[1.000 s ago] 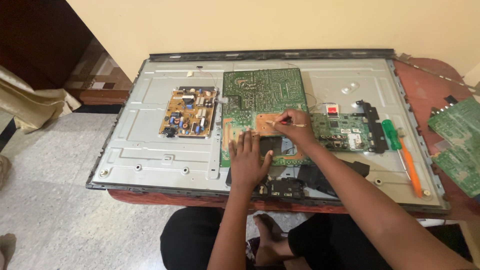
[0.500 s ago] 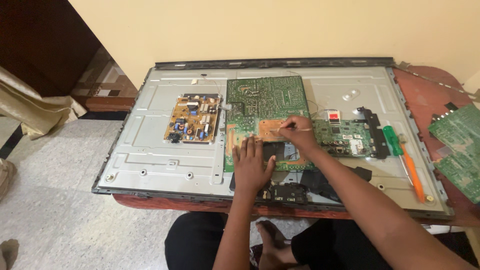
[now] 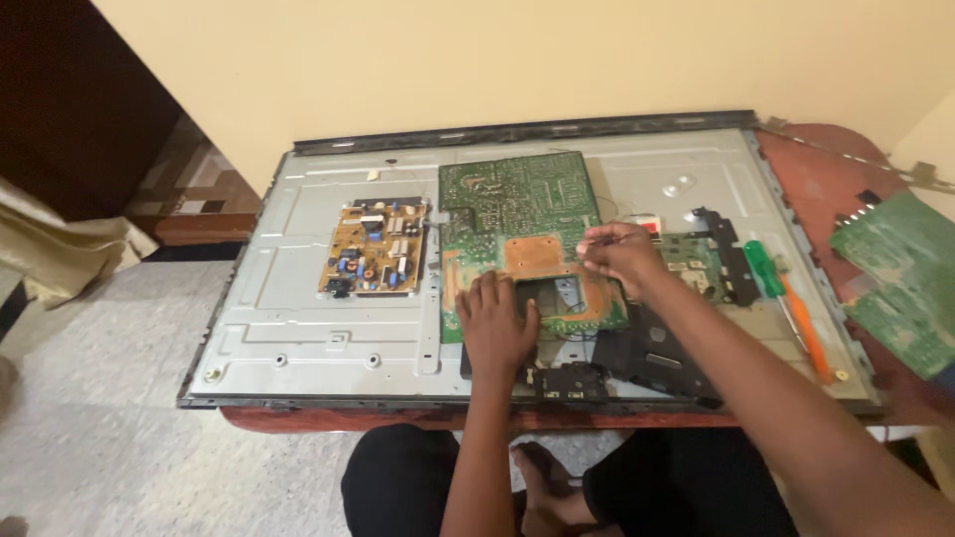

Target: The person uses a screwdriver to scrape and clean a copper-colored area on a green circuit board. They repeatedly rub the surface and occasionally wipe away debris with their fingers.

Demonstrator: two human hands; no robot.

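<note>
Working on the large green circuit board (image 3: 517, 214), we have it lying flat on the grey metal back panel (image 3: 298, 288) of a big flat screen, which rests on a reddish worktop (image 3: 826, 179). Our left hand (image 3: 494, 323) lies open and flat, palm down, on the board's near edge beside its rectangular cut-out (image 3: 557, 293). Our right hand (image 3: 619, 254) is closed in a pinch at the board's right edge, near the copper-coloured patch (image 3: 535, 254); it seems to hold something thin, but it is too small for us to tell what.

We judge this board light, stiff and fragile: thin laminate, brittle at the solder joints and weakest around the cut-out. It is best taken by its bare edges, with a flat palm steadying it, not by the soldered face or the fine wires (image 3: 597, 204) trailing from it.

To the left, apart from it, sits a smaller yellow-brown board (image 3: 376, 259) crowded with components. Just right of our right hand lies a small green board (image 3: 691, 264) with a black bracket (image 3: 731, 261). Farther right, a green-handled screwdriver (image 3: 766, 270) and an orange-handled one (image 3: 808, 333) lie side by side. Another green board (image 3: 900, 278) rests at the worktop's right end, and black plastic pieces (image 3: 647, 353) lie under our right forearm.
</note>
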